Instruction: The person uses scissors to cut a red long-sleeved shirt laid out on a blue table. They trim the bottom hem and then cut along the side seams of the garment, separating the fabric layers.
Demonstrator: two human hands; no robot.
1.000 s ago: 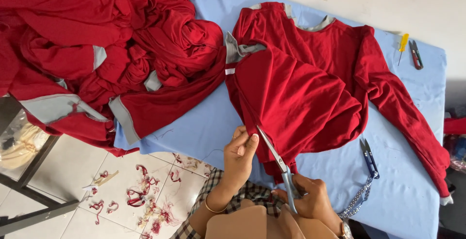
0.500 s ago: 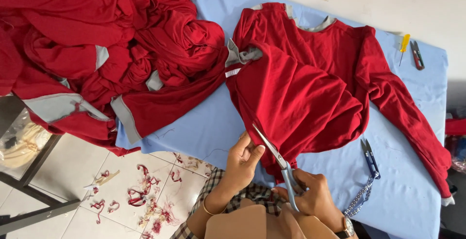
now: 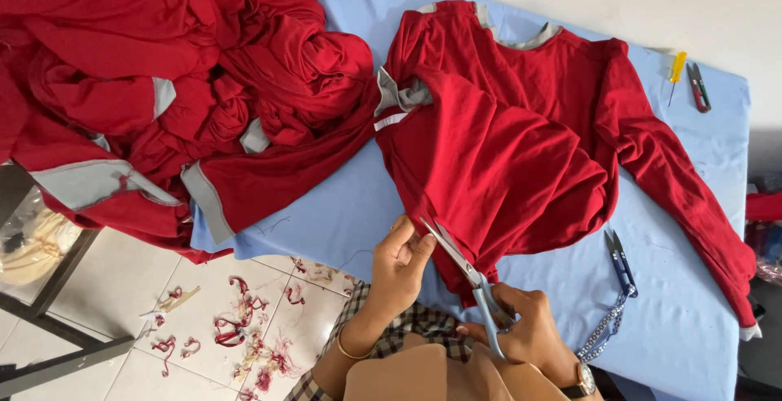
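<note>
A red long-sleeved shirt (image 3: pixel 521 140) with grey trim lies spread on the light blue table cover (image 3: pixel 342 205). My right hand (image 3: pixel 529 332) grips grey-handled scissors (image 3: pixel 464 275), whose blades point up-left along the shirt's near edge. My left hand (image 3: pixel 399 266) pinches that edge of red cloth just left of the blade tips, fingers closed on the fabric. A bangle sits on my left wrist and a watch on my right.
A big heap of red garments (image 3: pixel 163 83) with grey bands covers the table's left part and hangs over its edge. Small blue snips (image 3: pixel 621 264) on a beaded chain lie right of my hands. A yellow-handled tool (image 3: pixel 676 67) and another tool (image 3: pixel 698 87) lie far right. Red scraps (image 3: pixel 236 336) litter the tiled floor.
My left hand has slid slightly down and right along the shirt's edge, staying on the cloth. The scissors remain at the edge in my right hand.
</note>
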